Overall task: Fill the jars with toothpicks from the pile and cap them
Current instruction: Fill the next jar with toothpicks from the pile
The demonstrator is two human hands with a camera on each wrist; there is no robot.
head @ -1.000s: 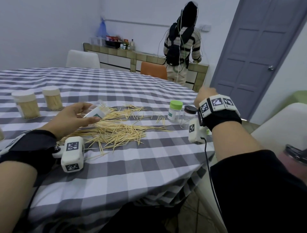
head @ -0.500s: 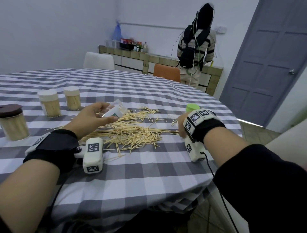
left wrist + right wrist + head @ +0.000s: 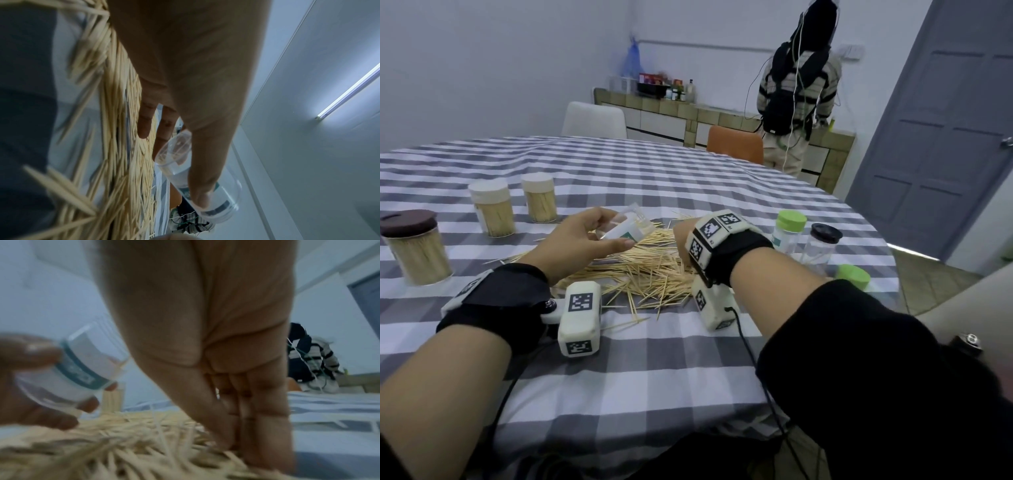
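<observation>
Left hand (image 3: 582, 240) up off the surface (image 3: 654, 359), thumb and fingers curled round a small clear jar (image 3: 628, 228), and that jar is tipped right over, long axis close to level, open mouth pointing right and a little far, straight across the pile of toothpicks (image 3: 640, 270). From the left wrist view you can look down the jar (image 3: 197, 177): a few sticks seem to lie inside, otherwise it looks almost empty, so filling has barely begun on this one. Right hand (image 3: 683, 240) is down at the right edge of the pile; the head view hides its fingers behind the wrist rig, but the right wrist view shows the fingers (image 3: 265, 423) held side by side and pointing down into the toothpicks (image 3: 144, 443), tips touching them. Whether they've pinched a bundle yet, I cannot tell, it's blurred. The key line: the jar mouth sits just left of and above the right hand, so the right hand is the nearer one to carry sticks, and they would need to go in lengthways, aligned with that tilted axis. Loose ends could snag on the rim. Two capped empties, a green-capped jar (image 3: 787, 233) and a black-capped jar (image 3: 822, 243), wait to the right.
</observation>
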